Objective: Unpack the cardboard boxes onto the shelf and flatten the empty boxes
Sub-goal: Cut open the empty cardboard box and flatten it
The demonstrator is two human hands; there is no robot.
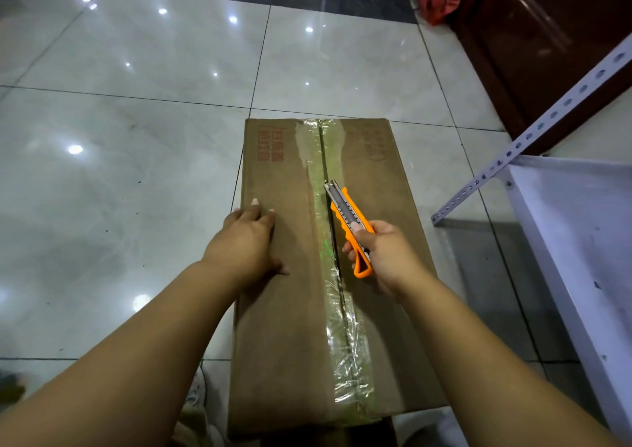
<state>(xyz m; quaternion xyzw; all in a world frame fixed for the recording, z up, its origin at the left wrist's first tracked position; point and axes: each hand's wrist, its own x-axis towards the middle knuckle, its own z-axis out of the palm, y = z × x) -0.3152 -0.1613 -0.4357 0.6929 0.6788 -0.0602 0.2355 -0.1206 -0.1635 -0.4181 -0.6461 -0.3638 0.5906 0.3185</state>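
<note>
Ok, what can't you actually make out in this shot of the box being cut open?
Head view only:
- Contents of the cardboard box: flaps closed.
- Whether the knife blade tip is in the seam: too small to tell.
- Red print on the box: blurred, unreadable.
- Left hand palm: faces down on the flap.
- Most of the white shelf: cut off by the right edge.

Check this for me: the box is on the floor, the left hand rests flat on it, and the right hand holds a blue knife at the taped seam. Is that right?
One thing is wrong: the knife is orange, not blue, as the head view shows. The rest holds: the box is on the floor, the left hand rests flat on it, and the right hand holds the knife at the taped seam.
</note>
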